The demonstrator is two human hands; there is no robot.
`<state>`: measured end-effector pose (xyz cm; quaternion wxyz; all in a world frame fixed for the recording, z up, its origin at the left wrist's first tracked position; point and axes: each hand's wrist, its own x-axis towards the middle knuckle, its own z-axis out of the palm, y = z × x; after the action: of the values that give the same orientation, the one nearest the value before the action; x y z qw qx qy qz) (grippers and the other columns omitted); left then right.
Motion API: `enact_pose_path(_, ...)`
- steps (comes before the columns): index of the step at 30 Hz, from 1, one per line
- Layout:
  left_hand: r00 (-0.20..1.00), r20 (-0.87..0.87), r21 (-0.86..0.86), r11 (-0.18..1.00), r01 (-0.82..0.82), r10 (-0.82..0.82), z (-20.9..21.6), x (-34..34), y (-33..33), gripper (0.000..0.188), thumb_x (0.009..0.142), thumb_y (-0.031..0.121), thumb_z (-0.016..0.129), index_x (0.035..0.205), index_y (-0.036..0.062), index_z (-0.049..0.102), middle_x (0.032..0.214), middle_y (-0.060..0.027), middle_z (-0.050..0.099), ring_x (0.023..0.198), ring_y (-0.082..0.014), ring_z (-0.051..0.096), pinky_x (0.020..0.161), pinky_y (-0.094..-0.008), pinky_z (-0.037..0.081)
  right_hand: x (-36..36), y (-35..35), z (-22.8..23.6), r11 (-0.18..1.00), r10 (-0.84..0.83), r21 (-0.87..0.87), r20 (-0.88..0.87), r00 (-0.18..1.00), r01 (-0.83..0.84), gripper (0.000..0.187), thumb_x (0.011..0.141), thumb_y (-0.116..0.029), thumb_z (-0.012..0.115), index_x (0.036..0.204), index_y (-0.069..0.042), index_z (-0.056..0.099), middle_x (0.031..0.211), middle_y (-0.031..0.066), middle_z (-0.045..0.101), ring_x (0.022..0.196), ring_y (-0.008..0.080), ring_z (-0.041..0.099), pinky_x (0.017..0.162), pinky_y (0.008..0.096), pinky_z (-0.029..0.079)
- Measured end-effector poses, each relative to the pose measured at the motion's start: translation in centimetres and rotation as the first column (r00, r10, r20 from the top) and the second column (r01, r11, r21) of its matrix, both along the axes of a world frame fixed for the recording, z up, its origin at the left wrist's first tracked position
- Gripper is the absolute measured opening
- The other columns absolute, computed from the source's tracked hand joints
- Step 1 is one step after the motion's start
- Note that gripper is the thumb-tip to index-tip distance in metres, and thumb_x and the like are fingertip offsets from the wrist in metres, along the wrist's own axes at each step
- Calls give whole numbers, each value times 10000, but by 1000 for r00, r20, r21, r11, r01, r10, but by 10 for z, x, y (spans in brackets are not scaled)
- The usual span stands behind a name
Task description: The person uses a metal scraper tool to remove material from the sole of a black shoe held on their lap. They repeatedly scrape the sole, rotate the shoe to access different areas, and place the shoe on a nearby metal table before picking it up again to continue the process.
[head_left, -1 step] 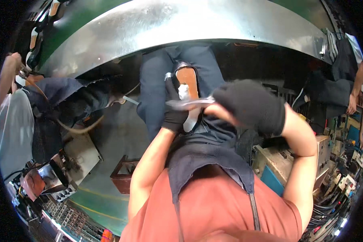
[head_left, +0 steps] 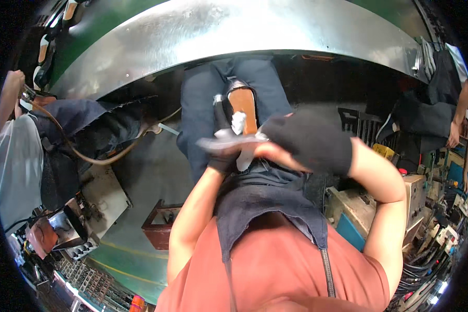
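Observation:
A shoe [head_left: 243,101] rests sole-side up between my thighs, its tan insole board facing me and dark material round its rim. My left hand [head_left: 224,160], in a black glove, grips the shoe's left side and heel end. White wrapping covers one fingertip; a white lump [head_left: 238,122] on the sole looks like the wrapped thumb. My right hand [head_left: 309,140], also black-gloved, is closed round a metal hand tool [head_left: 226,144] that lies across the shoe above my left hand. Motion smears the tool, so its exact kind cannot be made out.
A shiny metal bench [head_left: 234,34] curves across the front. On the left, a co-worker's arm [head_left: 9,99] is near a brown hose [head_left: 101,160]; another person's hand [head_left: 454,135] hangs at the right. A reddish-brown stool [head_left: 156,229] stands left, a machine box [head_left: 359,208] right.
My right hand and the metal tool have shifted left and slightly down across the shoe. My left hand stays on the shoe, which has hardly moved.

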<state>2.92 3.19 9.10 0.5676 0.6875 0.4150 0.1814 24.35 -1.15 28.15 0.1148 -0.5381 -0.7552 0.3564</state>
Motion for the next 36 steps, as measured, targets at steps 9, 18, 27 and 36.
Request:
enact_pose_path(9, 970, 154, -597, 800, -61, 189, -38, -65, -91, 617, 990, 345, 487, 1450, 0, 264, 1401, -127, 425, 1250, -190, 450, 1054, -322, 355, 9, -101, -115, 865, -245, -468, -78, 966, 182, 349, 973, -329, 506, 880, -11, 618, 809, 215, 622, 741, 377, 607, 663, 428, 468)
enact_pose_path(18, 994, 77, -73, 995, -73, 79, -9, -14, -65, 705, 765, 303, 782, 1262, 16, 372, 969, -133, 628, 903, -276, 648, 796, -389, 503, -19, -67, -36, 988, 30, -152, -75, 997, -41, 277, 930, -323, 577, 902, -49, 603, 797, 168, 613, 709, 355, 612, 613, 437, 477)
enact_pose_path(27, 936, -163, 199, 919, 341, -312, 15, -28, -63, 1146, 645, 488, 835, 1428, -1, 155, 1261, -283, 519, 1130, -387, 575, 910, -444, 474, -47, -78, -68, 956, 259, 181, -138, 956, -232, 383, 918, -407, 552, 773, -53, 571, 719, 165, 598, 642, 303, 628, 559, 384, 500)
enact_pose_path(36, 995, -80, -185, 982, 42, -58, 2, -41, -72, 1187, 651, 461, 846, 1452, -7, 107, 1302, -288, 499, 1172, -428, 541, 951, -442, 460, -33, -83, -109, 936, 263, 274, -126, 957, -221, 318, 855, -366, 652, 796, -61, 584, 768, 140, 595, 683, 303, 609, 612, 408, 488)
